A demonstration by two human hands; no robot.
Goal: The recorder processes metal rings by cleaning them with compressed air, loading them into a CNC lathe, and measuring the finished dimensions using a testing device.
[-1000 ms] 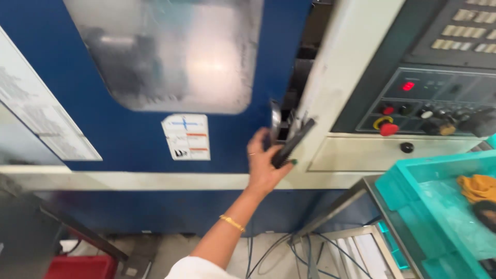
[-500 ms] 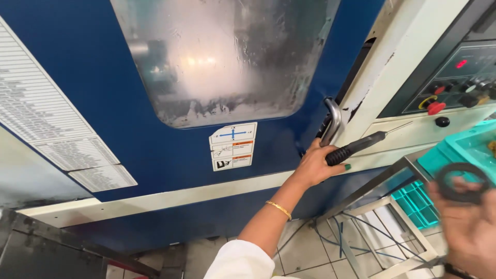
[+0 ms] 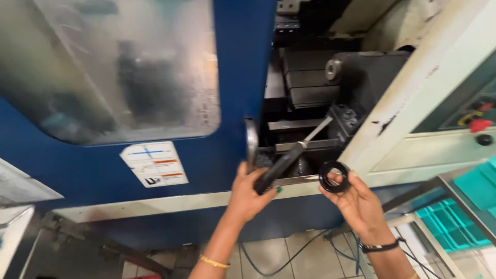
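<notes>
Below the blue door's [image 3: 243, 77] window, a rectangular white sticker [image 3: 154, 164] is stuck; left hand [image 3: 251, 194] fingers are clamped on a black-handled tool [image 3: 289, 160], right hand [image 3: 356, 201] fingers on a black ring [image 3: 334, 176] beside it.

A blue sliding door [image 3: 227, 155] of a machine is being shown partly open, with a fogged, streaked window [image 3: 119, 67] set in it. A white sticker [image 3: 155, 164] with red and blue marks is being displayed below the window. A metal handle [image 3: 251, 140] is being carried on the door's edge. Dark machine parts [image 3: 330, 82] are being revealed in the opening. A cream frame [image 3: 418, 98] is being seen at the right, beside a panel with a red knob [image 3: 479, 124] and a black button [image 3: 484, 139]. A teal crate [image 3: 465, 206] is being kept at the lower right, and cables [image 3: 310, 248] are being trailed over the tiled floor [image 3: 268, 258].
</notes>
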